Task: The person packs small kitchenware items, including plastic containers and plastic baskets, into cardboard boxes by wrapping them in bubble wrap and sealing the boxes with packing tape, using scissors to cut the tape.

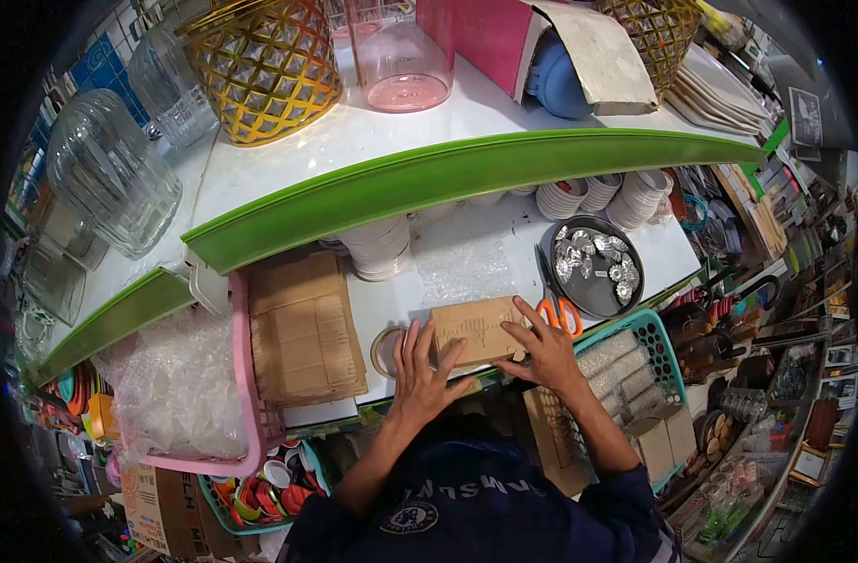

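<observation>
A small brown cardboard piece [471, 330] lies on the white shelf, in front of a sheet of bubble wrap [466, 267]. My left hand [419, 361] rests at its left edge with fingers spread. On its right side my right hand [546, 352] lies with fingers apart, fingertips touching the cardboard. A roll of tape [386, 351] sits just left of my left hand. Orange-handled scissors [560, 316] lie behind my right hand, beside a dark round pan [598, 266] holding small metal molds.
Stacked flat cardboard [304, 328] and a pink basket [250, 394] of bubble wrap stand left. A teal basket [661, 342] with wrapped rolls is at right. The upper shelf's green edge [466, 169] runs across, with glassware above it. White cup stacks [380, 249] stand beneath.
</observation>
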The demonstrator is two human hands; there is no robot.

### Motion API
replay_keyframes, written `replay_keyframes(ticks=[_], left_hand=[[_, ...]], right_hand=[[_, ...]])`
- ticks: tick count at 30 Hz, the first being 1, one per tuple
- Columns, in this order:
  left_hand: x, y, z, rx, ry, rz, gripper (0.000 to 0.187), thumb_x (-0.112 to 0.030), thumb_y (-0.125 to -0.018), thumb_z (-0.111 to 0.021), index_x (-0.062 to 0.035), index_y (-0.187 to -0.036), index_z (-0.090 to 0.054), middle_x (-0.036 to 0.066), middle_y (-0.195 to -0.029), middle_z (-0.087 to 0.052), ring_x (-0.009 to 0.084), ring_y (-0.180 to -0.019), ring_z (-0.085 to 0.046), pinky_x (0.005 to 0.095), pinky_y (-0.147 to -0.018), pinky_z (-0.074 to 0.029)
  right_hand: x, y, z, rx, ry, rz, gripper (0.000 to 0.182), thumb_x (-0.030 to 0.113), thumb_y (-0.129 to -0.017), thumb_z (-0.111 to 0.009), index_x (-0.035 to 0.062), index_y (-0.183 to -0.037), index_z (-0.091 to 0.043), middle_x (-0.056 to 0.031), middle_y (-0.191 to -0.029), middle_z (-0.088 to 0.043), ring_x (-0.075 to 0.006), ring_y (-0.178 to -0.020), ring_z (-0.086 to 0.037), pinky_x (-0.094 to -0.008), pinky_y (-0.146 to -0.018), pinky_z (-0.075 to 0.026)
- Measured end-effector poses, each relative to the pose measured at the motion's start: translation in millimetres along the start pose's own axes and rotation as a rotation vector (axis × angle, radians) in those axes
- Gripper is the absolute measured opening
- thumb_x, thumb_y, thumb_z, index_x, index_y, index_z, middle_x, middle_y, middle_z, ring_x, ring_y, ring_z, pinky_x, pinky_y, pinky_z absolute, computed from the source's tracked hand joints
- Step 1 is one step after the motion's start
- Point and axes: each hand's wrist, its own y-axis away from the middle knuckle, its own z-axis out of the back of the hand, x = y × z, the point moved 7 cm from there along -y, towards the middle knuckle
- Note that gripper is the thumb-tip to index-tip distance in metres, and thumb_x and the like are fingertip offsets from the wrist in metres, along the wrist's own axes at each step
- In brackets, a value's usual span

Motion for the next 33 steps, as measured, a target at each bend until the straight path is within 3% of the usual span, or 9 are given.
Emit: replay_keyframes(ticks=[2, 8, 17, 25, 27, 30, 33], left_hand=[[1, -8, -8, 0.155, -0.029, -0.022, 0.069, -0.030, -0.073, -0.082, -0.0168, -0.133, -0.050, 0.024, -0.147, -0.034, 0.0459, -0.139, -0.029, 0.0593, -0.112, -0.024], [8, -6, -19, 0.151, 0.070, -0.062, 0.052, -0.021, -0.077, -0.079, -0.0118, -0.122, -0.054, 0.020, -0.149, -0.034, 0.0484, -0.140, -0.028, 0.0596, -0.112, -0.026], [13, -5, -20, 0.152, 0.102, -0.041, 0.058, -0.020, -0.075, -0.081, -0.0119, -0.123, -0.049, 0.019, -0.149, -0.035, 0.0480, -0.134, -0.036, 0.0586, -0.099, -0.039], [14, -16, -15, 0.195, 0.132, -0.007, 0.062, -0.020, -0.074, -0.081, -0.0117, -0.125, -0.046, 0.018, -0.148, -0.034, 0.0482, -0.133, -0.035, 0.0605, -0.097, -0.039], [14, -18, -13, 0.208, 0.132, 0.004, 0.063, -0.020, -0.074, -0.081, -0.0117, -0.125, -0.046, 0.018, -0.148, -0.034, 0.0481, -0.133, -0.036, 0.0607, -0.097, -0.038], [15, -20, -13, 0.229, 0.115, 0.015, 0.064, -0.019, -0.073, -0.082, -0.0113, -0.125, -0.046, 0.018, -0.148, -0.033, 0.0480, -0.133, -0.035, 0.0609, -0.098, -0.038], [15, -22, -13, 0.224, 0.136, 0.013, 0.065, -0.019, -0.073, -0.082, -0.0112, -0.126, -0.045, 0.019, -0.148, -0.032, 0.0479, -0.133, -0.035, 0.0620, -0.098, -0.037]], right_hand=[[0, 0, 0, -0.007, 0.001, 0.009, 0.064, 0.042, -0.070, -0.084, 0.0153, -0.123, -0.059, -0.0145, -0.144, -0.048, -0.0178, -0.063, -0.065, -0.0298, -0.054, -0.052], [1, -5, 7, 0.058, -0.024, -0.008, 0.066, 0.043, -0.069, -0.085, 0.0160, -0.124, -0.060, -0.0139, -0.145, -0.046, -0.0180, -0.065, -0.066, -0.0311, -0.057, -0.054], [0, -3, -2, 0.084, -0.046, -0.044, 0.074, 0.047, -0.065, -0.086, 0.0158, -0.126, -0.058, -0.0147, -0.145, -0.044, -0.0223, -0.077, -0.068, -0.0348, -0.064, -0.056], [0, -7, -1, 0.088, -0.051, -0.059, 0.082, 0.047, -0.065, -0.086, 0.0163, -0.131, -0.049, -0.0143, -0.147, -0.040, -0.0280, -0.084, -0.067, -0.0384, -0.068, -0.057], [-3, -8, -4, 0.138, -0.107, -0.142, 0.080, 0.043, -0.059, -0.090, 0.0118, -0.123, -0.054, -0.0143, -0.145, -0.042, -0.0339, -0.093, -0.066, -0.0432, -0.075, -0.056], [-2, -9, -2, 0.130, -0.037, -0.074, 0.083, 0.046, -0.065, -0.086, 0.0159, -0.132, -0.046, -0.0142, -0.147, -0.038, -0.0291, -0.084, -0.067, -0.0397, -0.067, -0.057], [-8, -7, -8, 0.137, -0.038, -0.074, 0.082, 0.044, -0.065, -0.086, 0.0165, -0.131, -0.047, -0.0139, -0.147, -0.039, -0.0289, -0.085, -0.067, -0.0394, -0.066, -0.057]])
